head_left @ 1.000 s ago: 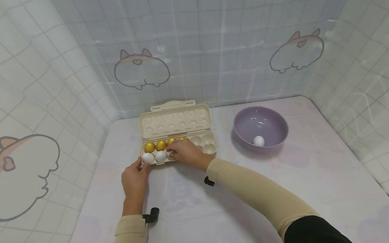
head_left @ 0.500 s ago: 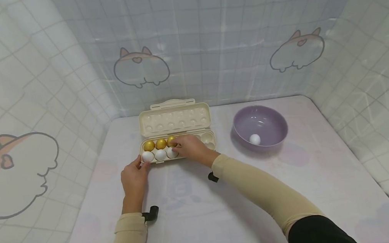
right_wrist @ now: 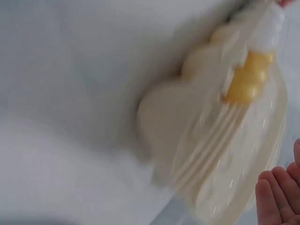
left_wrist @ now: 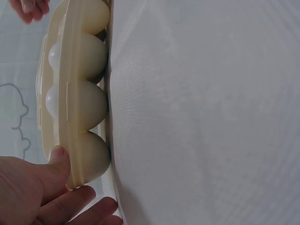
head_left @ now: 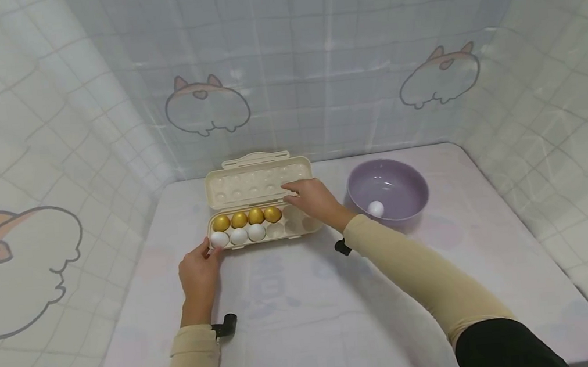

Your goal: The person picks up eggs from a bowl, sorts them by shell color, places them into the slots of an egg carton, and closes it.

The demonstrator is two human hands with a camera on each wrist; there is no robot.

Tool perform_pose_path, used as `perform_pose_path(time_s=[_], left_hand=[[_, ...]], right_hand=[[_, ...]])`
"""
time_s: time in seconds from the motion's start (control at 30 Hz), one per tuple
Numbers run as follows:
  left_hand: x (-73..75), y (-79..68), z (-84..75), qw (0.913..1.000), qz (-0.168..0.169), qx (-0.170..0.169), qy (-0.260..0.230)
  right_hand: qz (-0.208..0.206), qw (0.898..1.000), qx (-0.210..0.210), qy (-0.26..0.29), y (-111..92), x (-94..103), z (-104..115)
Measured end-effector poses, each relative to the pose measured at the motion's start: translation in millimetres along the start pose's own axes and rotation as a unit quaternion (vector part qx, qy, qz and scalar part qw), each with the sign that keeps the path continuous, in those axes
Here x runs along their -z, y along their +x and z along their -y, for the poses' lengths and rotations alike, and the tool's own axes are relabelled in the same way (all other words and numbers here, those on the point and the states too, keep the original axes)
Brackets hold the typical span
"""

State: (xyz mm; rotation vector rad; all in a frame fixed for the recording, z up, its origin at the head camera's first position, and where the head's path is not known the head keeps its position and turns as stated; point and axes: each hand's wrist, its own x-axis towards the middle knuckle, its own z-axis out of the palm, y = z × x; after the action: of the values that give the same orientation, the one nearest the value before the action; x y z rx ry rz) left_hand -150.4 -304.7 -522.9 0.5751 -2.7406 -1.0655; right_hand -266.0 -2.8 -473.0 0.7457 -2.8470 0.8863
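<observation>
A cream egg carton (head_left: 306, 238) lies with its lid (head_left: 244, 182) raised toward the back wall. Several gold eggs (head_left: 256, 215) fill part of the back row; three white eggs (head_left: 238, 236) sit in the front row, and the cups at the right end hold none. My left hand (head_left: 199, 276) grips the carton's front left corner, its thumb (left_wrist: 57, 161) on the rim and fingers below. Over the carton's right end hovers my right hand (head_left: 316, 199), its fingers (right_wrist: 269, 201) extended and nothing in them. One more white egg (head_left: 375, 209) rests in the purple bowl (head_left: 400, 194).
The bowl stands right of the carton on a pale cloth-covered table (head_left: 285, 324). Tiled sheeting with cartoon drawings (head_left: 207, 106) encloses the back and both sides. Small black cameras (head_left: 226, 326) sit on the wrists.
My right hand has let go of a white egg in the front row's third cup and moved right and up off the eggs. My left hand stays at the corner.
</observation>
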Motion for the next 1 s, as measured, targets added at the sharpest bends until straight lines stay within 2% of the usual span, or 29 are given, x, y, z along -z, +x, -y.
perform_pose_path(time_s=[0.23, 0.33, 0.5, 0.63, 0.8, 1.0], left_hand=[[0.4, 1.3, 2.5, 0.9999, 0.003, 0.011, 0.007], [0.8, 1.1, 2.4, 0.9999, 0.001, 0.011, 0.006], [0.5, 2.3, 3.8, 0.9999, 0.005, 0.007, 0.007], [0.4, 3.0, 5.0, 1.0000, 0.001, -0.003, 0.008], [-1.1, 3.4, 6.3, 0.9992, -0.016, -0.032, 0.019], [-2.1, 2.1, 3.6, 0.9986, -0.021, -0.041, 0.024]], right_hand=[[-0.042, 0.997, -0.061, -0.015, -11.7, 41.4, -46.7], [-0.035, 0.994, -0.098, -0.030, -22.0, 62.3, -63.1], [0.013, 0.987, -0.157, -0.041, -43.9, 93.4, -94.3], [0.072, 0.975, -0.201, -0.068, -60.5, 109.8, -118.8], [0.125, 0.961, -0.230, -0.086, -75.3, 116.9, -139.1], [0.141, 0.958, -0.238, -0.068, -83.1, 115.2, -147.1]])
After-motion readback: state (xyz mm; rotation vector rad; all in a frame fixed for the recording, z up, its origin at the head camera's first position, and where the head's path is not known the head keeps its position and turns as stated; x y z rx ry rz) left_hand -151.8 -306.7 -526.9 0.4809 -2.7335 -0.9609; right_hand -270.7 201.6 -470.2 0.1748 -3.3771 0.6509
